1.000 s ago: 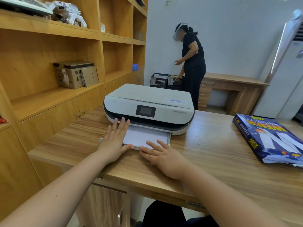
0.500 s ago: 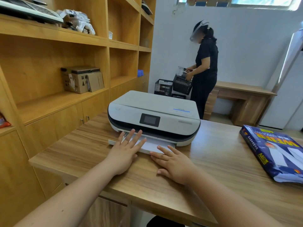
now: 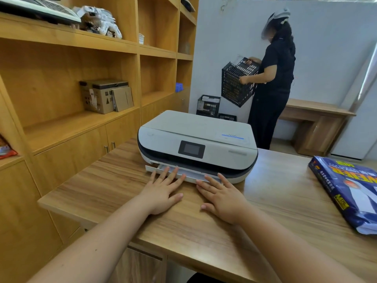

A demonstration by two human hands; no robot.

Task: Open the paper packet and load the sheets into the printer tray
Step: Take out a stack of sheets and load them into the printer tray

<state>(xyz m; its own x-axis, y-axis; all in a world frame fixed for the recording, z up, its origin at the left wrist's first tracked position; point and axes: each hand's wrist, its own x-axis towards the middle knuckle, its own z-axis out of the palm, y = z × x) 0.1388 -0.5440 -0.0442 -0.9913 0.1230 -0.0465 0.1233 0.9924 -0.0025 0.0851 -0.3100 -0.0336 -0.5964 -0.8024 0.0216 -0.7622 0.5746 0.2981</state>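
Note:
A white printer (image 3: pixel 195 139) with a small dark screen stands on the wooden table (image 3: pixel 265 211). Its paper tray (image 3: pixel 189 176) sticks out only a little at the front bottom, white inside. My left hand (image 3: pixel 163 190) lies flat with fingers spread, fingertips on the tray's front edge. My right hand (image 3: pixel 222 195) is flat beside it, fingertips at the tray's right part. Neither hand holds anything. The blue paper packet (image 3: pixel 350 190) lies at the table's right edge, its near end torn open.
Wooden shelving (image 3: pixel 81 58) with a cardboard box (image 3: pixel 102 96) lines the left side. A person in black (image 3: pixel 273 78) stands at the back wall and holds a black crate (image 3: pixel 237 81). More crates (image 3: pixel 209 105) sit on the floor, a low desk (image 3: pixel 316 119) behind.
The tray has slid most of the way into the printer, with both flat hands following it forward. The person at the back has lifted a black crate.

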